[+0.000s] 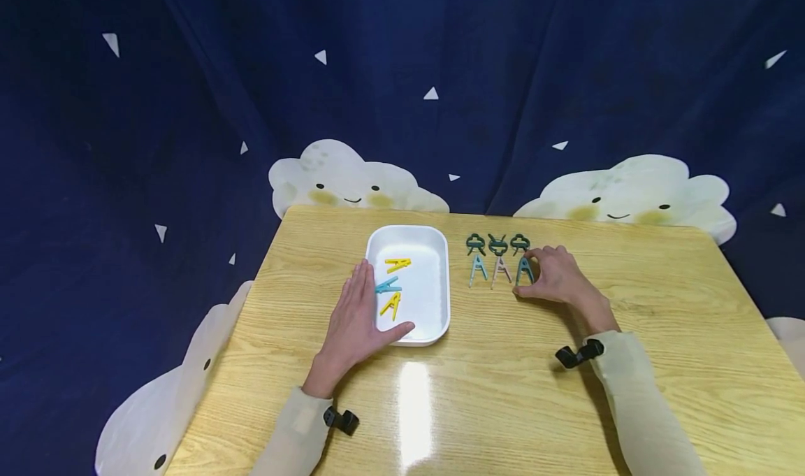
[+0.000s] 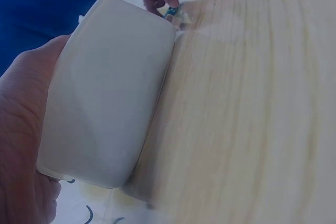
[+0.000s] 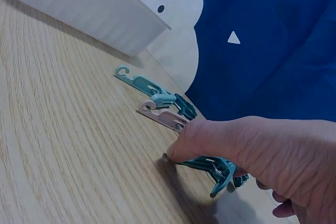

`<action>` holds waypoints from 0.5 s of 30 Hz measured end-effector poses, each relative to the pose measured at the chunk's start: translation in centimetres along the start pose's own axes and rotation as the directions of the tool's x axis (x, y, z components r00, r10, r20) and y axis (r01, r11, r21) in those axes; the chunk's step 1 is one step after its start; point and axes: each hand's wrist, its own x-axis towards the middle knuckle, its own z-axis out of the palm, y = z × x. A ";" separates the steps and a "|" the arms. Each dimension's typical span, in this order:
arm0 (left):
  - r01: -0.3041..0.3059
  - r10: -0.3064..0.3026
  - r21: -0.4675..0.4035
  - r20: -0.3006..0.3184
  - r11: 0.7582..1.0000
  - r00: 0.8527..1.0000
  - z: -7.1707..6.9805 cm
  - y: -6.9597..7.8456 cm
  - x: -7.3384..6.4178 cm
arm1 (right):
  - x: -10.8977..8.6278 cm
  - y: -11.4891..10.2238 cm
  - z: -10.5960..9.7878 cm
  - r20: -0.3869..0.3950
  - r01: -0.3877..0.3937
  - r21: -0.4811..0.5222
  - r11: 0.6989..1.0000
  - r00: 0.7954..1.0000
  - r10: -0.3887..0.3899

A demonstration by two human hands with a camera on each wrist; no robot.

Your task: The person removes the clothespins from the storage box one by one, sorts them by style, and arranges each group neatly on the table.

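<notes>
My right hand (image 1: 553, 275) pinches a dark teal clothespin (image 1: 524, 272) between thumb and fingers, at the right end of a row. Beside it lie a pink clothespin (image 1: 501, 270) and a light blue clothespin (image 1: 479, 270). In the right wrist view the teal clothespin (image 3: 210, 165) shows partly under the thumb, close over the wood. My left hand (image 1: 355, 319) rests against the left side of a white tray (image 1: 448, 287), fingers straight along the rim and thumb over the near edge. Inside the tray are two yellow clothespins (image 1: 391, 305) and a blue clothespin (image 1: 388, 286).
Behind the clothespin row are three dark green clips (image 1: 497, 245) side by side. Everything stands on a wooden table (image 1: 503, 392), with a dark blue curtain (image 1: 377, 63) behind it bearing white clouds and triangles.
</notes>
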 end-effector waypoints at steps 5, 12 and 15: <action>-0.004 0.004 0.004 -0.004 1.000 1.000 0.0 0.0 0.0 | 0.0 0.1 -0.1 0.005 0.000 0.002 1.000 1.000 0.000; 0.002 -0.002 0.000 0.001 1.000 1.000 0.0 0.0 0.0 | 0.1 0.3 -0.1 0.021 -0.009 0.019 1.000 1.000 0.008; 0.003 -0.003 -0.003 0.001 1.000 1.000 -0.1 0.0 0.0 | 0.2 0.5 -0.1 0.030 -0.010 0.024 1.000 1.000 0.009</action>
